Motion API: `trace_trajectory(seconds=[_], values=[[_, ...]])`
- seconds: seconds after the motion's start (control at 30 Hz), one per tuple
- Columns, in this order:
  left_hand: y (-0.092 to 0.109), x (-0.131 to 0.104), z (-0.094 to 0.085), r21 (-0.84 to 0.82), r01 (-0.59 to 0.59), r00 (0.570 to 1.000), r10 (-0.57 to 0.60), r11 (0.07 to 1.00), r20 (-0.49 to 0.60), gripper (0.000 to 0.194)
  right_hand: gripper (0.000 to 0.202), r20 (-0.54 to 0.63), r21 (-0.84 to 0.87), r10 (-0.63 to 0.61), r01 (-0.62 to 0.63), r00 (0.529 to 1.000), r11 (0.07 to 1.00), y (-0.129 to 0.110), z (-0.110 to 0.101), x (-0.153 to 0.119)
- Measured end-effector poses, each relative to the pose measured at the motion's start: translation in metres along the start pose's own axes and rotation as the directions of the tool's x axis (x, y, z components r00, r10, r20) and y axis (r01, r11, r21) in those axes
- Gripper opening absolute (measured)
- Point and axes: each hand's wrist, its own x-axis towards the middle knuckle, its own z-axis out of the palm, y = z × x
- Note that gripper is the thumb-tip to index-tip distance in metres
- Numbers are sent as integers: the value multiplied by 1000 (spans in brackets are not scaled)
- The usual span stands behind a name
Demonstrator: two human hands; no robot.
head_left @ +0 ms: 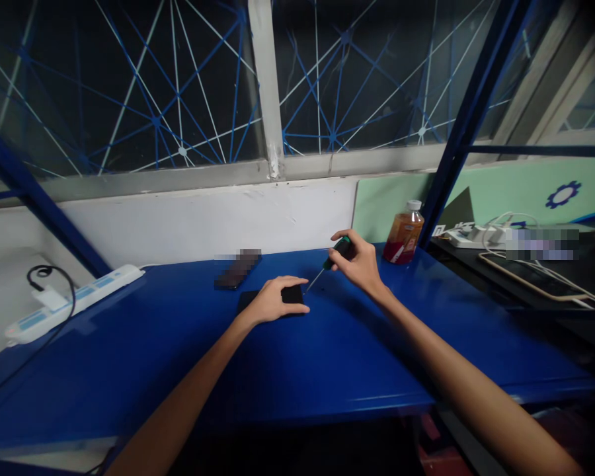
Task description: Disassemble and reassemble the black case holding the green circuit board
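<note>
A flat black rectangular device [292, 295] lies on the blue table [337, 357], partly hidden under my left hand [272, 301]. The thumb and fingers of that hand grip it along its two long sides. My right hand [361, 264] is closed round the dark green and black handle of a screwdriver [338, 252]. The screwdriver's thin metal shaft slants down to the left, its tip close to the device's right end; whether they touch I cannot tell. Tiny dark specks lie on the table just right of the tip.
A dark phone-like slab [235, 270] lies behind the device. A drink bottle [404, 233] with a white cap stands at the back right. At the left is a white power strip [79, 301] with a plugged-in black cable. Blue frame posts [449, 172] flank the table.
</note>
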Motion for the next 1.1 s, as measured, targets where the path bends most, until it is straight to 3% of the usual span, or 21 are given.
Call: trace_trajectory(seconds=[0.13,0.43,0.63,0.9,1.1], values=[[-3,-3,-4,203,20,998,-32,979,54,77,20,5,30,38,-38,999,999,6,-2,2],[0,-2,-2,326,13,999,-27,945,40,71,19,43,37,14,-16,999,999,5,-1,2],[1,-2,-4,262,27,1000,-27,965,0,67,19,59,116,4,-11,998,993,7,-3,3],[7,-1,-19,29,-29,981,34,999,-191,51,23,-46,287,54,-38,997,957,2,-1,4],[13,-1,-27,-36,-49,967,39,998,-250,44,22,-91,349,55,-20,994,937,-1,0,4]])
